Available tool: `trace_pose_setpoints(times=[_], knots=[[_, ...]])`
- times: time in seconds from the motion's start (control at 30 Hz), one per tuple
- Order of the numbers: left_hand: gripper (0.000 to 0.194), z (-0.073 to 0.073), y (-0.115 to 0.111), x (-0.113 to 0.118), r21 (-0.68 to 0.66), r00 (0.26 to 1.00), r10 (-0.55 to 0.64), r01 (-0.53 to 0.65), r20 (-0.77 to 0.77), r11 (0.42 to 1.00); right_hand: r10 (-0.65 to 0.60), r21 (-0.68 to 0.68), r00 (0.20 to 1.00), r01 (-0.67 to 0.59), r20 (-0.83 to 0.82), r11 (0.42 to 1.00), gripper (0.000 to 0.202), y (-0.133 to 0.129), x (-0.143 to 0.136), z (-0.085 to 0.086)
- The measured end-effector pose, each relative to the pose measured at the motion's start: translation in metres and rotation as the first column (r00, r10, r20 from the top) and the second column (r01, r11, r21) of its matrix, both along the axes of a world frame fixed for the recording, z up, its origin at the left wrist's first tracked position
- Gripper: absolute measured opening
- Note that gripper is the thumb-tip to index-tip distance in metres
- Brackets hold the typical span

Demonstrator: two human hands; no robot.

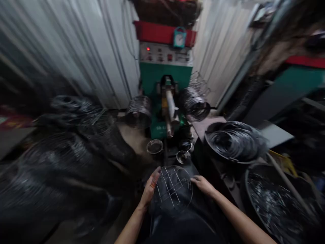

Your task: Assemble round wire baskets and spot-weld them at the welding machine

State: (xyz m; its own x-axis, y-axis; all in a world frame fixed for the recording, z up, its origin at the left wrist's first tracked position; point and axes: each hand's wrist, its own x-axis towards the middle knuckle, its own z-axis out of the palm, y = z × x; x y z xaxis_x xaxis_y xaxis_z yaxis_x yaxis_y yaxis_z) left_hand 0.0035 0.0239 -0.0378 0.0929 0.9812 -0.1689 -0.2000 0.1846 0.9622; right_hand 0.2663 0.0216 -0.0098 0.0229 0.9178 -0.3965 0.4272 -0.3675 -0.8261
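A round wire rack [169, 190], a thin ring crossed by straight wires, lies between my hands above my lap. My left hand [150, 187] is closed on its left edge, with the thumb pointing up along the rim. At the opposite edge my right hand [201, 184] pinches the rim between thumb and fingers. Just beyond the rack is a green welding machine [157, 126] with a metal arm [170, 105] reaching toward me. Two small round parts, a left disc [154, 147] and a right one [183, 157], sit at its base.
Coils of wire rings hang left [138, 110] and right [194, 103] of the machine. On the right stand a basin of wire rings [236, 140] and a tub of short metal pieces [274, 200]. A dark blurred heap [68, 169] fills the left. A teal clock [179, 38] hangs above.
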Motion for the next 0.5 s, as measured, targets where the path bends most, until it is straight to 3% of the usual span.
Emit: trace_pose_setpoints(times=[0.07,0.1,0.2,0.27,0.37,0.43,0.5], knots=[[0.063,0.0,0.003,0.017,-0.044,0.99,-0.071,0.066,-0.124,0.997,0.046,0.059,0.958,-0.065,0.282,0.996,0.022,0.005,0.029,0.001],[0.067,0.0,0.004,0.024,-0.047,0.98,-0.09,0.083,-0.178,0.995,0.012,0.11,0.911,-0.063,0.412,0.992,0.021,0.012,0.047,0.006],[0.072,0.0,0.0,0.035,-0.006,0.941,-0.105,0.109,-0.321,0.994,-0.273,0.316,0.713,0.076,0.646,0.946,0.027,0.043,0.109,0.033],[0.072,0.001,-0.007,0.037,0.01,0.925,-0.084,0.094,-0.372,0.996,-0.453,0.395,0.562,0.23,0.692,0.889,0.035,0.069,0.152,0.049],[0.074,0.002,-0.015,0.038,0.015,0.917,-0.023,0.032,-0.398,0.999,-0.553,0.38,0.417,0.43,0.722,0.819,0.051,0.102,0.199,0.057],[0.075,0.0,-0.017,0.04,0.018,0.912,0.008,0.0,-0.409,1.0,-0.556,0.34,0.393,0.497,0.732,0.798,0.052,0.117,0.218,0.054],[0.077,-0.002,-0.016,0.042,0.001,0.918,0.021,-0.022,-0.395,1.0,-0.547,0.31,0.408,0.515,0.731,0.799,0.041,0.125,0.227,0.05]])
